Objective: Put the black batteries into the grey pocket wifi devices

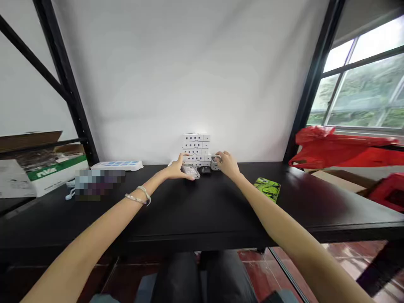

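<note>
While the left hand (179,169) rests open on a clear case (190,171) at twelve o'clock, whether the right hand (227,164) grips a grey device (215,162) cannot be told.

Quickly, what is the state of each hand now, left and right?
Left hand: spread open on a clear plastic case; a real grip cannot be told.
Right hand: curled over a small grey object; a real grip cannot be told.

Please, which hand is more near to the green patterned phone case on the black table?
Right. The right hand is to the left of the flat green patterned phone case, not touching it. The left hand is farther away, with the right hand between it and the case.
</note>
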Tool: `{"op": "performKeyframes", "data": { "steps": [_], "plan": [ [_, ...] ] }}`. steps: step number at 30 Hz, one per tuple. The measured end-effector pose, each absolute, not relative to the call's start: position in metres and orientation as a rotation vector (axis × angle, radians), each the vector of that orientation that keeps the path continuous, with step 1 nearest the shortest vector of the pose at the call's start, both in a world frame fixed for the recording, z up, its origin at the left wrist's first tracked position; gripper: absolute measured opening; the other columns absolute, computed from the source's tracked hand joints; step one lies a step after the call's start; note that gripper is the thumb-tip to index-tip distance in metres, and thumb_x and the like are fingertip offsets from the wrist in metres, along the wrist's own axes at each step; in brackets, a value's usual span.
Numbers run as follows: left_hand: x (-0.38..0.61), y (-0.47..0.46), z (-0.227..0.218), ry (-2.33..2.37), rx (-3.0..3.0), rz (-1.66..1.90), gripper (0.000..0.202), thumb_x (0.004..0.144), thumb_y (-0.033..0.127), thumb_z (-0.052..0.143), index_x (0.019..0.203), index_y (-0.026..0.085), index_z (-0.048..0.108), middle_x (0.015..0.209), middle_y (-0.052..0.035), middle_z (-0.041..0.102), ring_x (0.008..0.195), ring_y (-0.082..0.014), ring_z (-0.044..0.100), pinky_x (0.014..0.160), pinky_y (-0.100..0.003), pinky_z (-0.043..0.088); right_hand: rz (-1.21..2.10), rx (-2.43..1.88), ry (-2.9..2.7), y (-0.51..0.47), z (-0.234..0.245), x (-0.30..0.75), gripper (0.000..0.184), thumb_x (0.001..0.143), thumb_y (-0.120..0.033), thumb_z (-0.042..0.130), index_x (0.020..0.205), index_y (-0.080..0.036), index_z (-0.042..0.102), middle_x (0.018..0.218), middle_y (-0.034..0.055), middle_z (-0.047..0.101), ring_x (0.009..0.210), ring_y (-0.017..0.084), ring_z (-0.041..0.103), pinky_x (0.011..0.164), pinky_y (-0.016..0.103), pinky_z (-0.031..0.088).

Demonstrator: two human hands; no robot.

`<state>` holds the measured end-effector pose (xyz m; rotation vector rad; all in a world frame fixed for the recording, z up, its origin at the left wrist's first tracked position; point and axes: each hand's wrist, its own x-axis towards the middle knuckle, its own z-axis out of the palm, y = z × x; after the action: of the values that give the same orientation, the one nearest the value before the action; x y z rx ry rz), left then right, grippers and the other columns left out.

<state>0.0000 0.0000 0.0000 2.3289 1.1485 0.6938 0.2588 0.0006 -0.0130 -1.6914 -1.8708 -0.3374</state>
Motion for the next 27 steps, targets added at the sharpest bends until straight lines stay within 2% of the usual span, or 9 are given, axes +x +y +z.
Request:
{"op": "performKeyframes", "data": {
  "steps": [4, 6, 9, 14, 19, 23, 27],
  "plan": [
    [0.003, 0.008, 0.000, 1.141, 2.322, 0.647, 0.098, 0.051, 0.050, 0.080, 0.132, 0.026, 0.030, 0.136, -0.0149, 0.041, 0.127, -0.0373, 0.038, 0.100, -0.051, 0.034, -0.318, -1.738, -1.880, 0.007, -0.023, 0.263, 0.041, 0.090, -0.034, 0.042, 0.130, -0.024, 0.047, 0.116, 0.0161, 0.048, 0.111, 0.030, 0.044, 0.086, 0.038, 0.037],
    [0.002, 0.011, -0.001, 1.138, 2.311, 0.641, 0.095, 0.054, 0.050, 0.078, 0.133, 0.027, 0.031, 0.136, -0.0138, 0.041, 0.126, -0.0365, 0.040, 0.099, -0.049, 0.037, -0.260, -1.782, -1.896, 0.011, -0.027, 0.263, 0.042, 0.088, -0.040, 0.046, 0.127, -0.025, 0.051, 0.115, 0.0164, 0.050, 0.110, 0.033, 0.045, 0.085, 0.042, 0.037],
    [-0.002, 0.015, -0.003, 1.154, 2.292, 0.665, 0.095, 0.057, 0.049, 0.077, 0.135, 0.026, 0.027, 0.136, -0.0153, 0.042, 0.124, -0.0351, 0.043, 0.095, -0.047, 0.042, -0.174, -1.832, -1.894, 0.014, -0.028, 0.263, 0.044, 0.084, -0.049, 0.049, 0.119, -0.023, 0.056, 0.110, 0.0145, 0.057, 0.106, 0.033, 0.049, 0.080, 0.041, 0.039],
    [-0.006, 0.012, -0.005, 1.190, 2.319, 0.698, 0.091, 0.059, 0.047, 0.077, 0.133, 0.022, 0.029, 0.133, -0.0159, 0.045, 0.120, -0.0335, 0.047, 0.096, -0.046, 0.042, -0.158, -1.878, -1.800, 0.008, -0.023, 0.258, 0.034, 0.082, -0.042, 0.053, 0.104, -0.017, 0.056, 0.098, 0.0124, 0.062, 0.094, 0.028, 0.056, 0.071, 0.033, 0.041],
    [-0.002, -0.013, 0.000, 1.234, 2.411, 0.789, 0.074, 0.067, 0.048, 0.070, 0.128, 0.023, 0.036, 0.139, -0.0133, 0.038, 0.125, -0.0341, 0.040, 0.102, -0.049, 0.035, -0.164, -1.918, -1.689, 0.005, -0.022, 0.250, 0.038, 0.078, -0.045, 0.056, 0.101, -0.015, 0.052, 0.092, 0.0138, 0.061, 0.091, 0.030, 0.057, 0.067, 0.034, 0.040],
    [0.002, -0.035, 0.000, 1.227, 2.473, 0.883, 0.060, 0.075, 0.045, 0.063, 0.125, 0.024, 0.038, 0.136, -0.0102, 0.041, 0.127, -0.0292, 0.038, 0.105, -0.045, 0.033, -0.175, -1.900, -1.624, 0.004, -0.017, 0.252, 0.030, 0.079, -0.041, 0.054, 0.094, -0.016, 0.052, 0.086, 0.0124, 0.060, 0.083, 0.027, 0.057, 0.063, 0.031, 0.038],
    [0.004, -0.049, 0.002, 1.195, 2.497, 0.956, 0.051, 0.077, 0.042, 0.061, 0.120, 0.024, 0.042, 0.128, -0.0077, 0.046, 0.123, -0.0256, 0.042, 0.102, -0.042, 0.036, -0.227, -1.848, -1.571, -0.009, 0.002, 0.265, 0.029, 0.078, -0.043, 0.051, 0.088, -0.017, 0.049, 0.083, 0.0113, 0.058, 0.081, 0.025, 0.055, 0.060, 0.029, 0.036]
  ]
}}
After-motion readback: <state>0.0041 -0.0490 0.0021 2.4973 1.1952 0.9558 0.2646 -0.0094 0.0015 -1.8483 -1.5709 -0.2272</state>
